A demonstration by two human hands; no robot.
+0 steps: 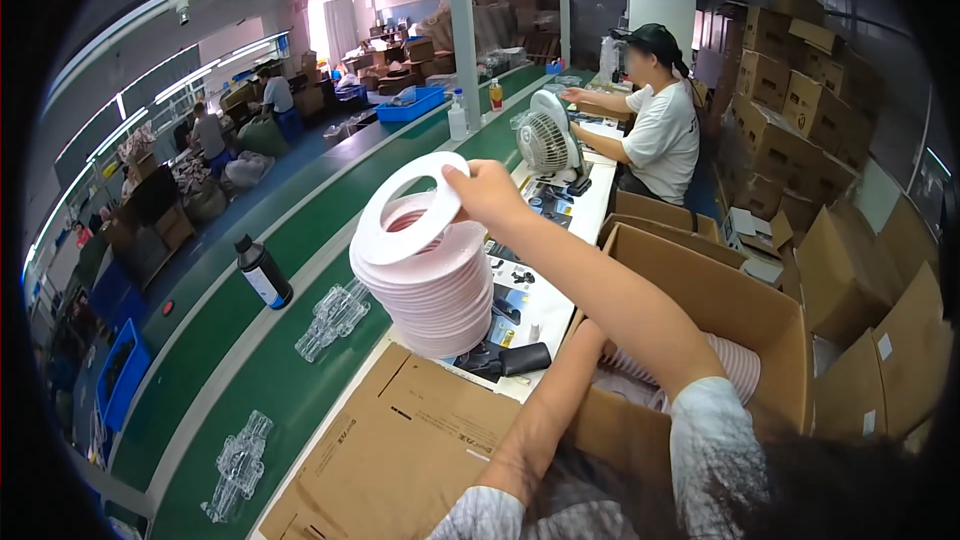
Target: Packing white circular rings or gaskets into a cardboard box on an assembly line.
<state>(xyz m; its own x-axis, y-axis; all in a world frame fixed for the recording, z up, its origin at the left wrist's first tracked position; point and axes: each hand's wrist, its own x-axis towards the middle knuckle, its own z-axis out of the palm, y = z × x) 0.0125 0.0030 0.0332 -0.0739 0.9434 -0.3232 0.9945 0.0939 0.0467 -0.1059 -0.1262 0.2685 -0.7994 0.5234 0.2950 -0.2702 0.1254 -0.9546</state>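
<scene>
Nearest, along the bottom of the frame, our two forearms rise from patterned sleeves over a flattened cardboard sheet (390,450) on the bench. Our left hand (598,335) goes down into the open cardboard box (720,310) at lower right, where more pale rings (735,365) lie; the box wall hides the fingers, so we cannot tell how that hand is set. Our right hand (488,195), just left of centre, is closed around the rim of a tall stack of white and pink flat rings (432,275), thumb on the top ring, which tips up toward the camera. The stack is lifted above printed sheets (520,305) and a small black pouch (525,358) on the white bench.

Left of the stack, the green conveyor belt (250,370) carries clear plastic pieces (333,318), a second cluster (238,465) at lower left, and a dark bottle (264,272) with a white label.

Farther up the bench stands a white desk fan (547,140), and beyond it a co-worker (655,120) in a white shirt and dark cap reaches over the bench. Stacked cardboard cartons (800,110) fill the upper right.
</scene>
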